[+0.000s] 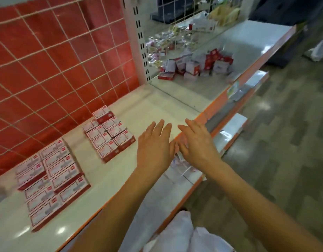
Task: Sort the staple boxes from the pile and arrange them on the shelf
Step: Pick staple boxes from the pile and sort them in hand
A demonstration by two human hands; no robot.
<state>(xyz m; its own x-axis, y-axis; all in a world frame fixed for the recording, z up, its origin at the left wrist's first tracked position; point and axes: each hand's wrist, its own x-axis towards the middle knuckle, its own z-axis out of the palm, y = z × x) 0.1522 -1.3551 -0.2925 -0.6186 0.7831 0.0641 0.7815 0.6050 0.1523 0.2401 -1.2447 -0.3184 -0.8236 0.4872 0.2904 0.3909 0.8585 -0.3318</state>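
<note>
a flat block of staple boxes (pixel 53 180), red and white, lies closest on the left of the white shelf (pixel 157 106) in two neat columns. a bit further along there's a smaller block (pixel 109 135), with one more box sitting on top at its far end. both blocks are just in front of the red tiled wall (pixel 48 70).

the unsorted pile (pixel 195 64) is well apart from them, on the next shelf section past the perforated upright (pixel 139 42), with boxes lying every which way.

both hands hover near the front of the shelf, beside the smaller block. the left hand (pixel 153 148) is palm down, fingers straight and close together, holding nothing. the right hand (pixel 197 144) is just beside it over the orange shelf lip (pixel 219 99), fingers straight and slightly spread.

there's some blurry white-and-red stuff (pixel 180 166) under the right hand on the lower shelf (pixel 230 128). can't tell what it is or whether the fingers touch it.

small packets (pixel 166 40) sit further back beyond the pile, and a white plastic bag (pixel 184 237) shows at the bottom.
</note>
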